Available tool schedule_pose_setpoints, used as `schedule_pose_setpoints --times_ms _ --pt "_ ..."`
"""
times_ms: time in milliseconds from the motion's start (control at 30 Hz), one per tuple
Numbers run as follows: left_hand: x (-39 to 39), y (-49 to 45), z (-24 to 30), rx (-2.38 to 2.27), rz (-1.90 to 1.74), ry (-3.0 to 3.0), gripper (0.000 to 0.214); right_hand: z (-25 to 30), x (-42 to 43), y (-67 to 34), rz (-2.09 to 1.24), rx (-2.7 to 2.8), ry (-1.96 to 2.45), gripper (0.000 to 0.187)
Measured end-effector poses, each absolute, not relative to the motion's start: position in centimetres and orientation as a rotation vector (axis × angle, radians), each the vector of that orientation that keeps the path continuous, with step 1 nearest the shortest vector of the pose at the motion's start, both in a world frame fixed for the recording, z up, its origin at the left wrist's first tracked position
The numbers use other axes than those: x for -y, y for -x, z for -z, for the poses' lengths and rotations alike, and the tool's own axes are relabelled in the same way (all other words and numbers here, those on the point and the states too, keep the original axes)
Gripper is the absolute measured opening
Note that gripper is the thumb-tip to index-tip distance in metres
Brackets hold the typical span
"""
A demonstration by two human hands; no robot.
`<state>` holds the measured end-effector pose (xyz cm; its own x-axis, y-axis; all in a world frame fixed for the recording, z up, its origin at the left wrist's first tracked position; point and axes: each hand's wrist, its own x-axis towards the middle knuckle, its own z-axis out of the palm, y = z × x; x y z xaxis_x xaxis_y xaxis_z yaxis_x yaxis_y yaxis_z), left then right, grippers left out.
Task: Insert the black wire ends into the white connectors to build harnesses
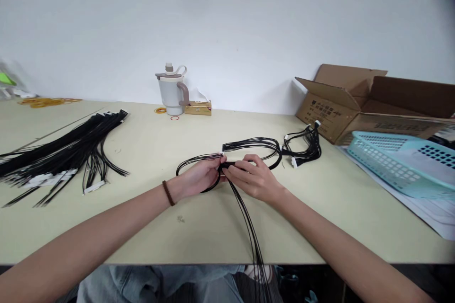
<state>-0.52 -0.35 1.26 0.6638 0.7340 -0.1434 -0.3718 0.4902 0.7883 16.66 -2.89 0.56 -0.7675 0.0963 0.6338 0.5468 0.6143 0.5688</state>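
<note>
My left hand (199,176) and my right hand (253,177) meet at the middle of the table, both closed on a bundle of thin black wires (245,213). The bundle loops on the table in front of my hands and its loose ends trail over the front edge toward my lap. A second looped black wire bundle (304,144) with white connectors lies just beyond my right hand. A dark band sits on my left wrist.
A large pile of black wires (67,151) lies at the left. A white lidded cup (172,90) and a small gold box (198,108) stand by the wall. An open cardboard box (341,104) and a light blue plastic basket (401,161) are at the right.
</note>
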Motion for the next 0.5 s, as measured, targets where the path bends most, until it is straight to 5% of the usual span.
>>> schedule_pose_setpoints --times_ms 233,500 --pt "0.0 0.4 -0.6 -0.458 -0.718 -0.773 0.013 -0.2 2.8 -16.3 0.796 2.227 0.596 0.016" --pt "-0.3 0.5 -0.7 -0.553 -0.801 -0.87 0.009 -1.7 3.6 -16.4 -0.521 1.655 0.779 0.02"
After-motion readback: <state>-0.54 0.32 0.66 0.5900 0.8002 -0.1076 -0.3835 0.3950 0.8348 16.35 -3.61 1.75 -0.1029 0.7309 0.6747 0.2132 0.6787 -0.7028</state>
